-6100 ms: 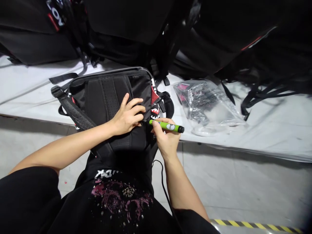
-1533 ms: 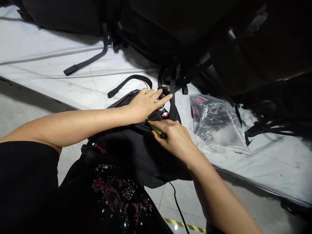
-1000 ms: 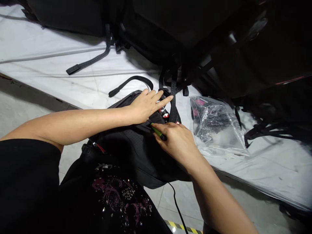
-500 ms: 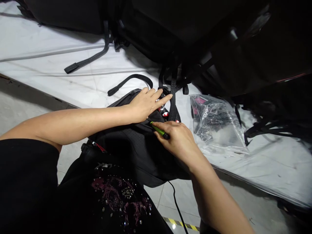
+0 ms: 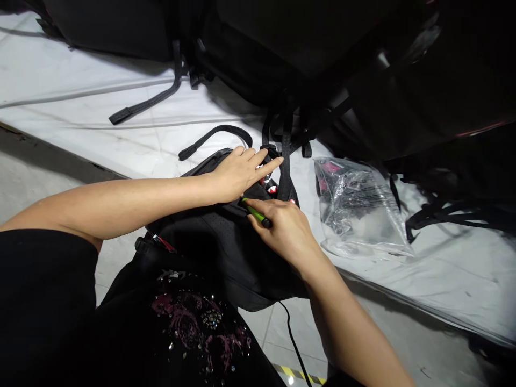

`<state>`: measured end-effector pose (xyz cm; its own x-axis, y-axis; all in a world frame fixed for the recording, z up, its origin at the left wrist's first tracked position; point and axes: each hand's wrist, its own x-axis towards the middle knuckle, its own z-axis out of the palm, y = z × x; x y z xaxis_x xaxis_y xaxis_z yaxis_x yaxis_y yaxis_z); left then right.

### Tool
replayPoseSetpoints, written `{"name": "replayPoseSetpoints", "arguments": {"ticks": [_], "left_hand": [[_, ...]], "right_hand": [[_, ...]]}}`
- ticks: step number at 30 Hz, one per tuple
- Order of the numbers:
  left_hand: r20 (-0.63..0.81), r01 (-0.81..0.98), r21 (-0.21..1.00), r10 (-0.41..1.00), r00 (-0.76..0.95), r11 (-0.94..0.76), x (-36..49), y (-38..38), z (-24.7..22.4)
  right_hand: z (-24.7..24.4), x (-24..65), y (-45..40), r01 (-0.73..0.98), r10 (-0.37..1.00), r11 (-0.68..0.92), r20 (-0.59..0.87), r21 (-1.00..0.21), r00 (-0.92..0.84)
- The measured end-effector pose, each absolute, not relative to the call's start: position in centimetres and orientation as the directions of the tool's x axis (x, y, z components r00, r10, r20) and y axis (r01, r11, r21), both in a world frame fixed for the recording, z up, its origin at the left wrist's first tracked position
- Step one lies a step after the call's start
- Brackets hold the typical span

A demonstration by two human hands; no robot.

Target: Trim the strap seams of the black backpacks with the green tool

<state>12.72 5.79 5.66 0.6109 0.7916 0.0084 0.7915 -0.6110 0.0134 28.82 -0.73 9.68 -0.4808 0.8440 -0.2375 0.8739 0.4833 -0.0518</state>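
A black bag [image 5: 226,242] lies at the front edge of the white-covered table, partly against my body. My left hand [image 5: 242,171] rests on its upper part, fingers apart, the index finger stretched toward a black strap [image 5: 286,161]. In my right hand [image 5: 284,223] is a green and black pen-like tool [image 5: 257,212], gripped between thumb and fingers. Its tip points at the bag's fabric just below my left hand and is hidden in the dark folds. A red, white and black patterned piece [image 5: 271,187] shows beside the strap.
Large black bags [image 5: 258,48] fill the far side of the white table cover [image 5: 52,91], their straps trailing forward. A clear plastic bag [image 5: 358,209] with dark and pink contents lies to the right. A black cord [image 5: 291,338] hangs down near the floor.
My right hand and the green tool have shifted slightly left and toward my left hand. My left hand has stayed nearly in place.
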Motion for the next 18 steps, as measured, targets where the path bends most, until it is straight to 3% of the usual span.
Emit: {"name": "replayPoseSetpoints", "arguments": {"ticks": [4,8,12,18], "left_hand": [[-0.096,0.777,0.049,0.772,0.629,-0.627,10.7,5.9,6.7],[-0.237,0.865,0.061,0.835,0.497,-0.498,8.3,5.3,7.4],[-0.198,0.904,0.044,0.883,0.425,-0.425,7.8,4.7,6.7],[-0.198,0.91,0.008,0.892,0.407,-0.414,8.2,5.0,6.5]], "right_hand": [[9.2,29.4,-1.3,0.883,0.859,0.462,-0.208,-0.079,-0.468],[8.2,28.8,-1.7,0.861,0.864,0.475,-0.089,-0.18,-0.495],[6.8,26.8,-1.4,0.82,0.856,0.496,0.004,-0.285,-0.517],[6.0,26.1,-1.1,0.816,0.856,0.503,0.036,-0.286,-0.515]]}}
